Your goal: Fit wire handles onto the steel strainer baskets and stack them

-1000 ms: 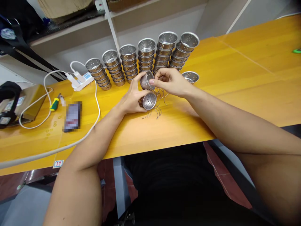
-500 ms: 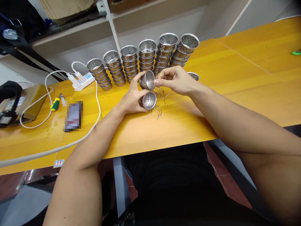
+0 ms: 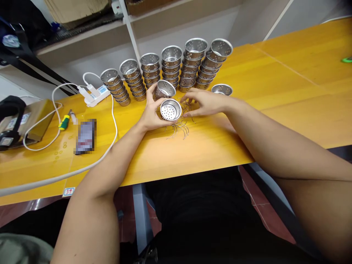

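My left hand (image 3: 150,116) is closed around two perforated metal cups. The nearer cup (image 3: 171,110) tips its mouth toward me and shows a floor full of holes; the farther cup (image 3: 166,88) is tilted just behind it. Thin curved wires (image 3: 182,129) lie on the table below and beside these cups. Over the wires to the right, my right hand (image 3: 205,102) has its thumb and fingers apart, with nothing visible between them. Another perforated cup (image 3: 222,89) stands behind my right hand, partly covered by it.
Several stacks of perforated cups (image 3: 150,69) line the table's back. To the left are a power strip (image 3: 95,96) with white cables, a blurred-out phone (image 3: 85,137), a green-and-yellow screwdriver (image 3: 64,122) and a cardboard box (image 3: 41,123). A shelf (image 3: 176,22) rises behind.
My right hand has moved down from the farther cup's rim to the wires, and its fingers have spread. My left hand has turned both cups more upright, their mouths facing up.
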### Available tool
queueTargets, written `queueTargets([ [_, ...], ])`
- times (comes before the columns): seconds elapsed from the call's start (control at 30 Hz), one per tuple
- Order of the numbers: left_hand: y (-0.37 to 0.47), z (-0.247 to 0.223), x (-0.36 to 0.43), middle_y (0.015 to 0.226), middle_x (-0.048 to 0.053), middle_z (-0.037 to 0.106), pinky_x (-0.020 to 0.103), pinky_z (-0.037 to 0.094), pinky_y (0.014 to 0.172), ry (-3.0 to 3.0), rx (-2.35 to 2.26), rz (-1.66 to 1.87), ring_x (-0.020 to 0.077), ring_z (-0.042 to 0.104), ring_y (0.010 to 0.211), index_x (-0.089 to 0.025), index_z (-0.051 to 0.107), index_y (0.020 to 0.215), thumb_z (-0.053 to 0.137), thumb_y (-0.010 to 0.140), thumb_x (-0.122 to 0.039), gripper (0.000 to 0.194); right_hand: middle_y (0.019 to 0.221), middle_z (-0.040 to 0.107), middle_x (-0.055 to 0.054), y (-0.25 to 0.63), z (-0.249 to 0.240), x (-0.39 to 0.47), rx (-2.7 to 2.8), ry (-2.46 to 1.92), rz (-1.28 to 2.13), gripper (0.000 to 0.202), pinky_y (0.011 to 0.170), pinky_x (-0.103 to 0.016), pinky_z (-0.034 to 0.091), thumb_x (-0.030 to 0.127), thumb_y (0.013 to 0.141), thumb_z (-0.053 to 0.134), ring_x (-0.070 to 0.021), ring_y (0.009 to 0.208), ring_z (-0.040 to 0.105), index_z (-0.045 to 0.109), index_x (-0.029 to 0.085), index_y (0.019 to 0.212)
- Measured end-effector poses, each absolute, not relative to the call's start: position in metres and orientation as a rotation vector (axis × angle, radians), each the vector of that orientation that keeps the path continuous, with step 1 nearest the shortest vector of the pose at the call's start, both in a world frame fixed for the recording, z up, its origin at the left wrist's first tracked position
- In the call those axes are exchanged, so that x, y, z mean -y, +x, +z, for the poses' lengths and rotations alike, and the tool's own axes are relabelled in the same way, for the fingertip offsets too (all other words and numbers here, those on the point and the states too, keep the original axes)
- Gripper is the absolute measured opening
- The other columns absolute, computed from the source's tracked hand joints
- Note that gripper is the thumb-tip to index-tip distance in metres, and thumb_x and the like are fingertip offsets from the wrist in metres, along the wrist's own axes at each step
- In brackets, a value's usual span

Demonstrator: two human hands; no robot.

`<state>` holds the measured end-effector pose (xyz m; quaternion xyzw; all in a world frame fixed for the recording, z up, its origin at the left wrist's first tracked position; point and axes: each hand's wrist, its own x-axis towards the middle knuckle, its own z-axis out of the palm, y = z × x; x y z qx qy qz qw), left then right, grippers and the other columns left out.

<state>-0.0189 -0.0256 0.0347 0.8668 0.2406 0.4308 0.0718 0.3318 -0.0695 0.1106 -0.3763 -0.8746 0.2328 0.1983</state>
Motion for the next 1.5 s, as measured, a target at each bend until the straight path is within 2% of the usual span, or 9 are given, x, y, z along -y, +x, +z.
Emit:
queueTargets([
  [0.1, -0.017, 0.036, 0.029, 0.204, 0.014, 0.034, 0.090, 0.035, 0.165, 2.574, -0.776, 1.285, 0.0608, 0.038, 0.197, -0.031, 0.091, 0.146, 0.103, 0.068, -0.116, 0.116, 0.169, 0.069, -0.019, 0.323, 0.113, 0.078, 2.351, -0.870, 0.624, 0.115, 0.130, -0.076, 0.069, 0.103, 0.093, 0.095, -0.0476, 0.140, 0.075, 0.068, 0.034, 0.180],
  [0.23, -0.017, 0.032, 0.028, 0.204, 0.014, 0.033, 0.087, 0.037, 0.166, 2.586, -0.712, 1.336, 0.0608, 0.038, 0.197, -0.032, 0.088, 0.152, 0.100, 0.069, -0.117, 0.120, 0.177, 0.063, -0.020, 0.301, 0.112, 0.094, 2.337, -0.729, 0.596, 0.130, 0.141, -0.083, 0.062, 0.103, 0.088, 0.101, -0.0559, 0.160, 0.067, 0.057, 0.039, 0.193],
  [0.37, -0.015, 0.028, 0.027, 0.203, 0.011, 0.032, 0.085, 0.040, 0.166, 2.606, -0.642, 1.359, 0.0595, 0.040, 0.197, -0.036, 0.084, 0.159, 0.094, 0.073, -0.121, 0.122, 0.179, 0.061, -0.021, 0.278, 0.100, 0.102, 2.291, -0.744, 0.458, 0.120, 0.149, -0.086, 0.054, 0.094, 0.096, 0.100, -0.0585, 0.172, 0.061, 0.057, 0.037, 0.193],
  [0.53, -0.012, 0.029, 0.028, 0.200, 0.016, 0.034, 0.087, 0.038, 0.166, 2.609, -0.705, 1.352, 0.0623, 0.037, 0.197, -0.032, 0.080, 0.165, 0.095, 0.076, -0.119, 0.125, 0.183, 0.060, -0.022, 0.273, 0.098, 0.107, 2.319, -0.729, 0.334, 0.103, 0.145, -0.080, 0.060, 0.078, 0.104, 0.098, -0.0558, 0.171, 0.065, 0.061, 0.034, 0.189],
  [0.67, -0.013, 0.031, 0.024, 0.203, 0.012, 0.033, 0.087, 0.037, 0.166, 2.600, -0.731, 1.371, 0.0606, 0.036, 0.198, -0.035, 0.084, 0.157, 0.095, 0.075, -0.119, 0.118, 0.179, 0.067, -0.019, 0.281, 0.109, 0.108, 2.347, -0.650, 0.239, 0.087, 0.145, -0.084, 0.057, 0.073, 0.106, 0.096, -0.0565, 0.169, 0.067, 0.071, 0.035, 0.180],
  [0.9, -0.017, 0.032, 0.021, 0.203, 0.013, 0.037, 0.086, 0.033, 0.167, 2.620, -0.782, 1.304, 0.0556, 0.043, 0.195, -0.030, 0.092, 0.135, 0.089, 0.087, -0.115, 0.098, 0.187, 0.063, -0.022, 0.297, 0.114, 0.095, 2.127, -0.774, 0.265, 0.111, 0.152, -0.088, 0.050, 0.086, 0.098, 0.100, -0.0601, 0.178, 0.057, 0.063, 0.036, 0.190],
  [1.13, -0.007, 0.036, 0.036, 0.199, 0.010, 0.048, 0.089, 0.045, 0.159, 2.693, -0.603, 1.230, 0.0515, 0.052, 0.192, -0.037, 0.097, 0.128, 0.106, 0.087, -0.097, 0.074, 0.171, 0.072, -0.016, 0.306, 0.087, 0.060, 1.944, -0.813, 0.598, 0.122, 0.139, -0.078, 0.067, 0.116, 0.088, 0.089, -0.0505, 0.157, 0.077, 0.073, 0.038, 0.181],
  [1.3, 0.000, 0.047, 0.047, 0.196, 0.011, 0.053, 0.094, 0.048, 0.155, 2.640, -0.651, 1.167, 0.0520, 0.056, 0.188, -0.038, 0.100, 0.123, 0.109, 0.084, -0.095, 0.070, 0.168, 0.080, -0.016, 0.314, 0.101, 0.065, 1.982, -0.797, 0.833, 0.118, 0.136, -0.086, 0.067, 0.112, 0.082, 0.098, -0.0523, 0.150, 0.080, 0.079, 0.043, 0.176],
  [1.5, 0.003, 0.049, 0.053, 0.193, 0.012, 0.057, 0.093, 0.047, 0.157, 2.596, -0.715, 1.176, 0.0513, 0.057, 0.188, -0.036, 0.101, 0.119, 0.112, 0.082, -0.093, 0.069, 0.173, 0.082, -0.015, 0.315, 0.107, 0.070, 1.985, -0.718, 1.001, 0.114, 0.140, -0.086, 0.065, 0.105, 0.083, 0.105, -0.0515, 0.161, 0.078, 0.079, 0.041, 0.173],
])
